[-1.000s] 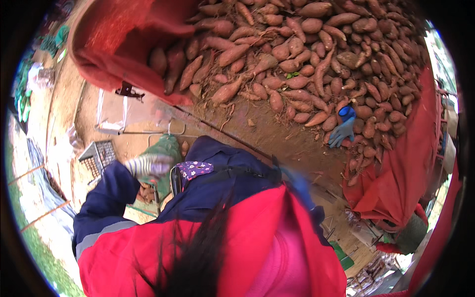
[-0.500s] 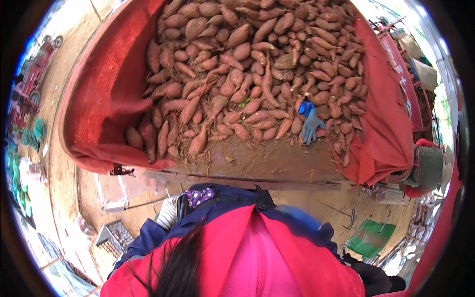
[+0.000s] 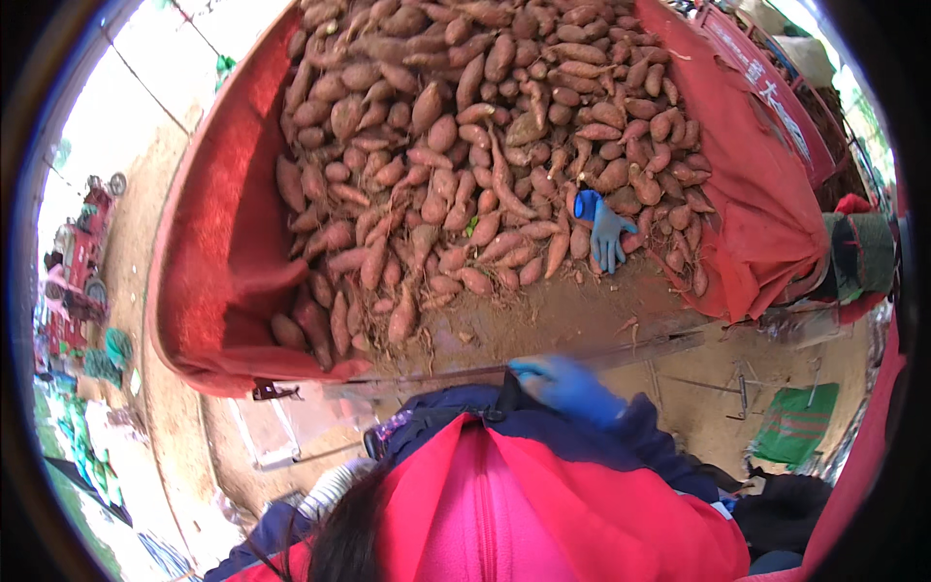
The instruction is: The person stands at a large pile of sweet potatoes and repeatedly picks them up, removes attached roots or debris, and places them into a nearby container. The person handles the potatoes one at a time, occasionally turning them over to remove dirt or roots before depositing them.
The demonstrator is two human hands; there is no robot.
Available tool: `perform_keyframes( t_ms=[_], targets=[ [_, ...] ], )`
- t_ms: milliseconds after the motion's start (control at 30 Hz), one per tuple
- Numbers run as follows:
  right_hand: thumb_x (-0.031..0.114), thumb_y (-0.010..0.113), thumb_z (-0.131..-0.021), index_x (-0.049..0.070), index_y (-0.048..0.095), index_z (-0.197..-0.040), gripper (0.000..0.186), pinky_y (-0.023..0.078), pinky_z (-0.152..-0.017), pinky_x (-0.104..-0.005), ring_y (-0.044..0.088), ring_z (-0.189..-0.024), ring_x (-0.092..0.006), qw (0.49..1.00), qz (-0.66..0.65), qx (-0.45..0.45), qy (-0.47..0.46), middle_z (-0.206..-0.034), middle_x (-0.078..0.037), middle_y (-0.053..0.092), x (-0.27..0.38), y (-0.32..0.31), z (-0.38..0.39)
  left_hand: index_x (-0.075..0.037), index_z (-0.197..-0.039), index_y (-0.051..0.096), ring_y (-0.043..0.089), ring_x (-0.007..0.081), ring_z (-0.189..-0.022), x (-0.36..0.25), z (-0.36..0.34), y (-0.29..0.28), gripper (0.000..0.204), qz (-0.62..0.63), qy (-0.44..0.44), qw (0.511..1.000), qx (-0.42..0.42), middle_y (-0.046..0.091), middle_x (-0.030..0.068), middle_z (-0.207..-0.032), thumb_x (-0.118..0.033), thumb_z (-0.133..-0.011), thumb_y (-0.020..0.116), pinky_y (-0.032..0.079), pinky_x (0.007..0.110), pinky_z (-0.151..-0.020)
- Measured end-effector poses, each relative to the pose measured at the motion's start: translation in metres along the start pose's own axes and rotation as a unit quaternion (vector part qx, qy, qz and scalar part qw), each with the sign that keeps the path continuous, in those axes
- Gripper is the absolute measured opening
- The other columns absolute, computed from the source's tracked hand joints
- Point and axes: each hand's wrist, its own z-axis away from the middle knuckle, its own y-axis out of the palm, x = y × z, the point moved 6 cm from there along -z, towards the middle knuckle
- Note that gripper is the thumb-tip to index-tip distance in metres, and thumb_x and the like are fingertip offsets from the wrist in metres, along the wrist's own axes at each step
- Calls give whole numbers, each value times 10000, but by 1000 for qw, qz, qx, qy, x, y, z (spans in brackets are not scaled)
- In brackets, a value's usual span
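My right hand (image 3: 570,388), in a blue glove, is at the front of my navy garment (image 3: 456,400), just below the edge of the cargo bed. Its fingers point left beside a dark flap of cloth; blur hides whether they grip it. My left arm hangs low at the left, ending in a white ribbed knit (image 3: 335,488); the fingers of that hand are hidden. A pile of sweet potatoes (image 3: 441,184) fills the bed in front of me. On the pile's near right edge lies a loose blue and grey glove (image 3: 608,240), fingers toward me.
Red cloth (image 3: 218,262) lines the bed's sides, and its near floor (image 3: 543,315) is strewn with soil and roots. A green mat (image 3: 795,424) lies on the ground at right. A metal frame (image 3: 267,436) stands at lower left; red carts (image 3: 78,262) are farther left.
My right hand has moved up and left into clearer view. The left arm has dropped lower. The view has turned, so the bed edge now tilts up toward the right.
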Motion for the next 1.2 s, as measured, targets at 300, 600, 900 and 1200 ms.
perform_keyframes(
  t_ms=[300,600,900,1200],
  targets=[
    [311,577,-951,28,613,-1242,407,489,-909,-432,630,-1031,-386,997,74,29,-20,-1123,-224,655,6,20,-34,-77,-949,614,552,129,-710,-8,-27,11,80,-111,-97,989,-3,597,14,-775,-155,-934,607,473,268,-662],
    [387,581,-918,100,624,-1192,399,492,-873,-477,626,-984,-398,998,64,5,-18,-1040,-215,661,-14,10,-22,-78,-957,628,568,160,-728,-2,-23,15,129,-127,-126,984,-10,611,36,-790,-201,-924,603,477,292,-675],
    [382,578,-918,100,634,-1164,378,502,-861,-474,639,-985,-391,996,86,25,25,-1052,-201,674,-27,6,-17,-80,-964,642,585,190,-745,2,-26,19,180,-141,-143,980,-8,625,59,-805,-247,-913,600,481,316,-688],
    [397,572,-927,105,627,-1205,407,492,-893,-481,632,-1027,-386,990,127,19,64,-1093,-187,673,-51,5,-14,-81,-972,656,601,220,-763,12,-17,19,231,-132,-165,977,-16,638,82,-819,-293,-903,597,486,339,-700]
  ],
)
